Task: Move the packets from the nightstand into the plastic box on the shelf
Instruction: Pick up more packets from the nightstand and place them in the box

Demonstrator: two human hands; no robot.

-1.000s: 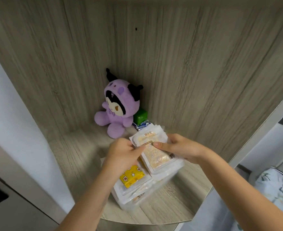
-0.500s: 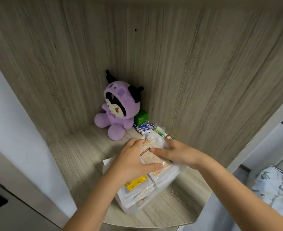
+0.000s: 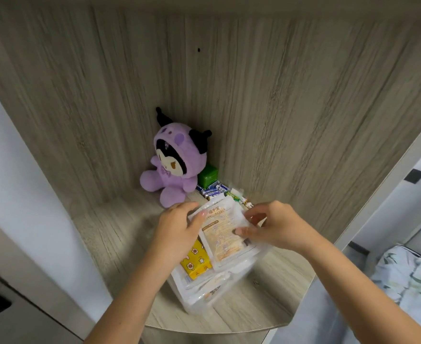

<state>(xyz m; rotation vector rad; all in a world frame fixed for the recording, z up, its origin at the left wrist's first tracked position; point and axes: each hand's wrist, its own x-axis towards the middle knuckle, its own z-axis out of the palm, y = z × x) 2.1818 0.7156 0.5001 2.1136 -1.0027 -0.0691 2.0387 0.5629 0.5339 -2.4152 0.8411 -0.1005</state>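
Note:
A clear plastic box (image 3: 205, 300) stands on the wooden shelf (image 3: 120, 234), filled with packets. On top lies a white packet with orange print (image 3: 223, 238), tilted toward the back. Beside it, lower left, sits a yellow packet with small star figures (image 3: 196, 262). My left hand (image 3: 177, 228) is at the top packet's left corner, thumb tip on it. My right hand (image 3: 277, 227) pinches the packet's right edge, thumb on its face. More white packets show through the box's front wall.
A purple plush toy (image 3: 173, 165) sits in the back corner of the shelf. A green box (image 3: 207, 175) and several batteries (image 3: 212, 189) lie right behind the plastic box. Wood panels close the back and right side. A floral pillow (image 3: 408, 279) is at lower right.
Both hands lowered the orange-printed packet onto the stack in the box and pressed it down. They have since spread out to its left corner and right edge.

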